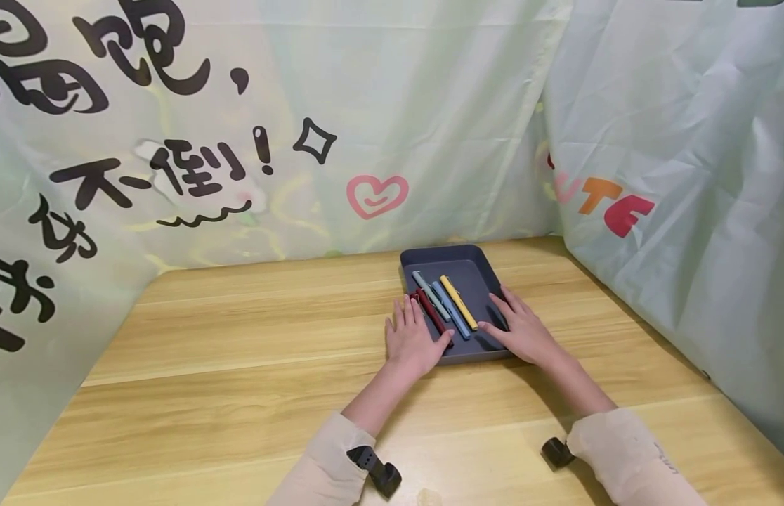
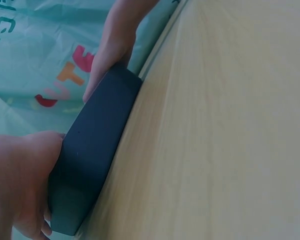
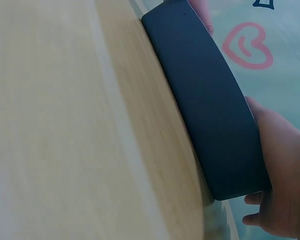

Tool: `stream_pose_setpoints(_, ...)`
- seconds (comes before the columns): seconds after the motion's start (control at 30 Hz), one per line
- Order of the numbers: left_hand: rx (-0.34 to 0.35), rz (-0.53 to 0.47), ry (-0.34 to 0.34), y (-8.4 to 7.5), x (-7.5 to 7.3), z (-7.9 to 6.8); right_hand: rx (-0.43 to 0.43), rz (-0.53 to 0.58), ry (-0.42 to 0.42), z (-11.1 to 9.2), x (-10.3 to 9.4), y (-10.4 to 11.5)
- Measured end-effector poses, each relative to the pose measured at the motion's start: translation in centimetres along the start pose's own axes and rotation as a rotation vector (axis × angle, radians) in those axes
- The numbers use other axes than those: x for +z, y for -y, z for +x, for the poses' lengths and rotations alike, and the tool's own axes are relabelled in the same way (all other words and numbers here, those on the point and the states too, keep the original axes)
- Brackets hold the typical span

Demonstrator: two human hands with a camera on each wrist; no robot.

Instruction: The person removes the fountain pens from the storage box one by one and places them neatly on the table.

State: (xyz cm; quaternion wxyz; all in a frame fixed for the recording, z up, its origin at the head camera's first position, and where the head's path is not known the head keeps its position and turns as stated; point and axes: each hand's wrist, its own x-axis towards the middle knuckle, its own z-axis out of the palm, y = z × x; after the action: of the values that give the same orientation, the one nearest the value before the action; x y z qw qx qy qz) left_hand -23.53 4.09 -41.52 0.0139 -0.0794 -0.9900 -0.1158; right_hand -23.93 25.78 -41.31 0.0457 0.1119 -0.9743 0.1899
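A dark blue-grey rectangular tray (image 1: pixel 480 289) lies on the table with several capped pens in it: a dark red pen (image 1: pixel 433 316), a grey-green pen (image 1: pixel 431 295), a blue pen (image 1: pixel 451 310) and a yellow pen (image 1: pixel 458 302). My left hand (image 1: pixel 414 344) grips the tray's near left side, thumb over the rim beside the dark red pen. On the opposite side my right hand (image 1: pixel 525 334) holds the wall, its thumb inside the tray. Both wrist views show the tray's outer near wall (image 2: pixel 95 150), low against the tabletop; some fingertips are hidden behind it.
The wooden table (image 1: pixel 240 365) extends left and toward me. Printed cloth curtains stand along the back (image 1: pixel 291 84) and the right side (image 1: pixel 689 140), near the tray. A small pale object (image 1: pixel 429 497) lies at the bottom edge of the head view.
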Motion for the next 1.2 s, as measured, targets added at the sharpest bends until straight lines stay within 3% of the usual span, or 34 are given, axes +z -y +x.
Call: stream_pose_setpoints(1.2,0.000,-0.092,0.024,4.4,-1.2,-1.4,-0.036,0.092,0.054,-0.1,1.4,3.6)
